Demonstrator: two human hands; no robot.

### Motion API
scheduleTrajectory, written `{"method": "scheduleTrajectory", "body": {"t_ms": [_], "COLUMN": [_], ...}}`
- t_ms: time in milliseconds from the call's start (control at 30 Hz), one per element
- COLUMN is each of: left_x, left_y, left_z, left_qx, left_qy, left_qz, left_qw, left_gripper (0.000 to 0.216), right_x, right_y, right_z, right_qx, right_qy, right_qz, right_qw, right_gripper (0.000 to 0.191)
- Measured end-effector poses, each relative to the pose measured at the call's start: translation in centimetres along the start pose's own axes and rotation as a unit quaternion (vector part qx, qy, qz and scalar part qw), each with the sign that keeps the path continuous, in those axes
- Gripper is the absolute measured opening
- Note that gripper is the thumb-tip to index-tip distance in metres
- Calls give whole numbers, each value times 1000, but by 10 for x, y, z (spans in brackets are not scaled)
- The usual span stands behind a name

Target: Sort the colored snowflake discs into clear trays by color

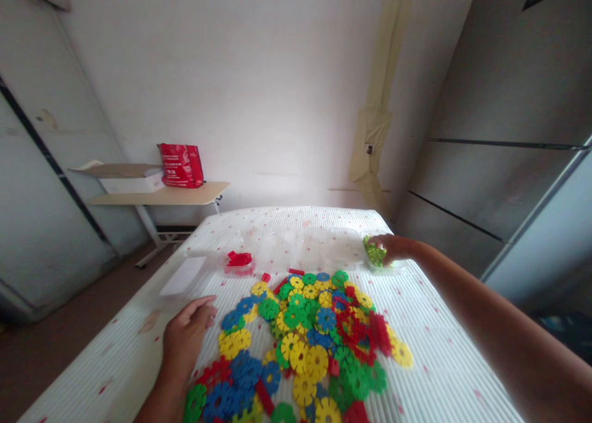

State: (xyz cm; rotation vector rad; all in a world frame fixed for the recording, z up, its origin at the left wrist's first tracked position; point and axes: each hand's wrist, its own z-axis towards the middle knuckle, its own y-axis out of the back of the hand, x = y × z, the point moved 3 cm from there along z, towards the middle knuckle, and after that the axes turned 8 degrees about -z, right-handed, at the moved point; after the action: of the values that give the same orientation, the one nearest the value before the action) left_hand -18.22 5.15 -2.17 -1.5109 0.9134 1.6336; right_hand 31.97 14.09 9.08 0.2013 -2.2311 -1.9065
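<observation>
My right hand (pixel 391 249) reaches to the far right of the table, its bent fingers down at the light green plastic pieces (pixel 375 254) in a clear plastic container (pixel 387 269). Whatever lies between those fingertips is hidden. On the left, my left hand (pixel 189 325) rests near the table with its fingers curled in, and nothing shows in them. Beside it spreads a large pile of toothed plastic discs, among them yellow discs (pixel 304 389), blue discs (pixel 326 319), green discs (pixel 293 316) and red pieces (pixel 380 333).
A clear container with red pieces (pixel 239 260) stands at the back left. Nearby lies a clear tray with a white sheet (pixel 184 275). More clear containers (pixel 296 250) line the table's back. Beyond it, a side table (pixel 197 193) bears a red bag (pixel 181 166) and a white box (pixel 132 181).
</observation>
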Motion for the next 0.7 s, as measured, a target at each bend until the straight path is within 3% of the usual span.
{"method": "scheduleTrajectory", "body": {"t_ms": [200, 300, 367, 500, 600, 700], "left_x": [0, -6, -10, -11, -9, -9], "left_y": [0, -2, -5, -7, -7, -6], "left_z": [0, -4, -7, -9, -8, -8], "left_qx": [-1, -4, -3, -7, -8, -7], "left_qy": [-18, -24, -29, -36, -41, -45], "left_qz": [-6, -19, -37, -33, -31, -33], "left_qw": [1000, 1000, 999, 999, 999, 998], "left_gripper": [39, 35, 34, 31, 31, 30], "right_x": [-5, 1, 21, 112, 201, 274], "right_y": [7, 21, 28, 20, -5, -32], "right_z": [-3, -8, -15, -49, -89, -119], "right_qx": [-10, -65, -113, -147, -95, -49], "right_qy": [-6, 2, 33, 148, 269, 369], "right_qz": [7, 3, 14, 104, 145, 90], "right_qw": [1000, 998, 993, 972, 948, 924], "right_gripper": [69, 62, 53, 33, 23, 15]}}
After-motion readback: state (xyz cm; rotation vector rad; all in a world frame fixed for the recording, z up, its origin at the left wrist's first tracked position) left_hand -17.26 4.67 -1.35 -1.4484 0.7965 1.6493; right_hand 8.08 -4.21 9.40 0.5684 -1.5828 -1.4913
